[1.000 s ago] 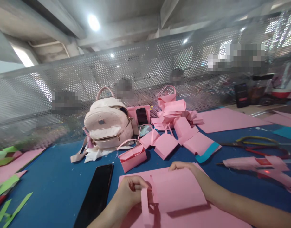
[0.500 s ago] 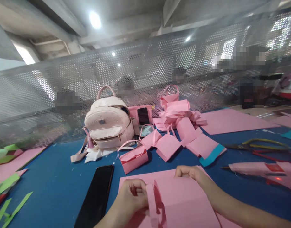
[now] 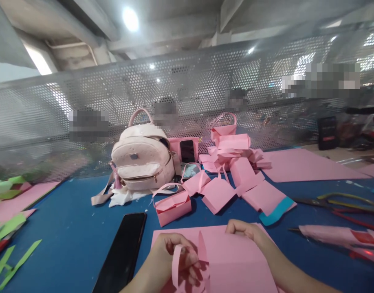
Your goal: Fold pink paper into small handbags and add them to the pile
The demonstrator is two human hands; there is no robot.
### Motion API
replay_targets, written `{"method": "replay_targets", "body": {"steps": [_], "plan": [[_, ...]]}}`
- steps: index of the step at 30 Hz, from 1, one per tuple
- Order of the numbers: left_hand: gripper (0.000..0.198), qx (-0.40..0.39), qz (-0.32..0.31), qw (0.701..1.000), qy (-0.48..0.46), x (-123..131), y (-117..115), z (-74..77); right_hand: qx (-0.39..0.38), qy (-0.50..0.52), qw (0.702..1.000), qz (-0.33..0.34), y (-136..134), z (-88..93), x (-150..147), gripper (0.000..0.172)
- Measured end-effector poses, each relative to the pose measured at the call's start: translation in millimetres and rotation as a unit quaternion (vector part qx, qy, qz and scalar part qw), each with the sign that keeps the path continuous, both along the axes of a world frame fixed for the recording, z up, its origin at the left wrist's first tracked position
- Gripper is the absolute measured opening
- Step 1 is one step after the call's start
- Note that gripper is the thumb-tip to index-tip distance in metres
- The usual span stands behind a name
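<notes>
A narrow pink paper strip (image 3: 175,266) curls out of my left hand (image 3: 171,250), whose fingers are bent and closed around it. My right hand (image 3: 246,232) grips the far edge of a folded pink paper piece (image 3: 236,264), thumb hidden behind or under it. The left side of that piece stands open, with a pointed flap (image 3: 202,246) sticking up next to my left fingers. Beneath both hands lies a larger pink sheet (image 3: 174,232). Just beyond, a small pink paper bag (image 3: 174,209) with a strip handle rests on the blue table.
A black phone (image 3: 121,252) lies to the left, with green paper strips (image 3: 20,264) farther over. A pale backpack (image 3: 141,158) and a heap of pink paper bags (image 3: 232,154) stand behind. Scissors (image 3: 342,201) and a pink glue gun (image 3: 333,235) lie at right. Perforated mesh (image 3: 193,89) borders the back.
My left hand has turned, its fingers now reaching toward the folded piece, and the strip has swung left. The right hand keeps its hold. The view has shifted slightly.
</notes>
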State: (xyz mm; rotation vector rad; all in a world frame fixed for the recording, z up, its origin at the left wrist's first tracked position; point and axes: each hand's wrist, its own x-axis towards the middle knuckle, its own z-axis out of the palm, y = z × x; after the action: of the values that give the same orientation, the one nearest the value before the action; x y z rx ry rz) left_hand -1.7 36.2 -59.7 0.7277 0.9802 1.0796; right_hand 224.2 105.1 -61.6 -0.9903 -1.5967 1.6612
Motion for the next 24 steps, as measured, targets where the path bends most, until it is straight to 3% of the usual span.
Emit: {"method": "replay_targets", "body": {"steps": [7,17,24], "plan": [[0.03,0.013,-0.005,1.0,0.025,-3.0,-2.2,-0.1,-0.028,0.005,0.999,-0.023,-4.2,16.0,-7.0,0.024],[0.045,0.002,0.016,1.0,0.001,1.3,3.2,-5.3,-0.035,0.034,0.999,-0.017,-0.2,6.4,-3.4,0.023],[0.034,0.01,-0.011,0.999,0.039,-7.4,7.3,-3.8,-0.007,0.025,0.999,-0.02,-6.1,11.1,-1.2,0.022]]}}
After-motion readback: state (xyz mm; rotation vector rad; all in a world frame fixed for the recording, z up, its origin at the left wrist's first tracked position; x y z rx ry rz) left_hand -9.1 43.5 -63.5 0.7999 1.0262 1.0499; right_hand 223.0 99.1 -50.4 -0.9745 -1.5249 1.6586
